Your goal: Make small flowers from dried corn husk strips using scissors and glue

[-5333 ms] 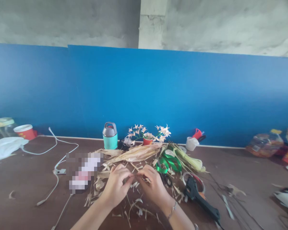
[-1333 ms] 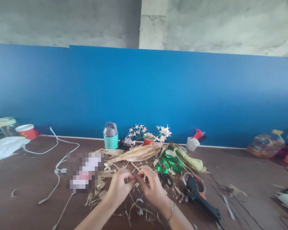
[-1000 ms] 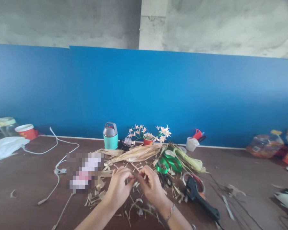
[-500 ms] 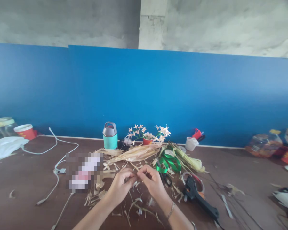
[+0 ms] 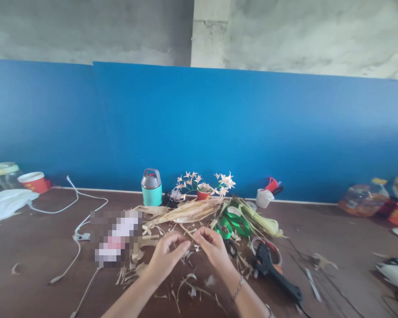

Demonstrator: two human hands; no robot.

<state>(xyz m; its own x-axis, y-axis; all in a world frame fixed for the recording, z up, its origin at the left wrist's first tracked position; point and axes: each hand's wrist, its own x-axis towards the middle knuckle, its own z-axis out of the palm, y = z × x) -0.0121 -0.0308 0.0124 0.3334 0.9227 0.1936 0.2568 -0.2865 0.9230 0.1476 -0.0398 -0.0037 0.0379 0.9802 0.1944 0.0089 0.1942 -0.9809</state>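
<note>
My left hand (image 5: 166,258) and my right hand (image 5: 214,247) meet over the brown table (image 5: 36,247), fingertips pinched together on a thin strip of dried husk (image 5: 189,233) that is too small to see well. Under and around them lie several pale husk scraps (image 5: 185,282). A bundle of dried husks (image 5: 185,212) lies just beyond the hands. Green ribbon (image 5: 235,223) and black scissors (image 5: 230,247) sit right of my right hand. A black glue gun (image 5: 275,276) lies further right.
A teal flask (image 5: 151,187), a small red pot of paper flowers (image 5: 204,187) and a white cup (image 5: 263,198) stand at the blue wall. White cable (image 5: 78,229) trails left, by a red cup (image 5: 33,182) and white cloth (image 5: 5,203). Bags and containers (image 5: 365,201) lie far right.
My hands have stayed together in the same spot, fingers working the strip. The left hand's fingers have stretched a little toward the right hand. Nothing else on the table has moved.
</note>
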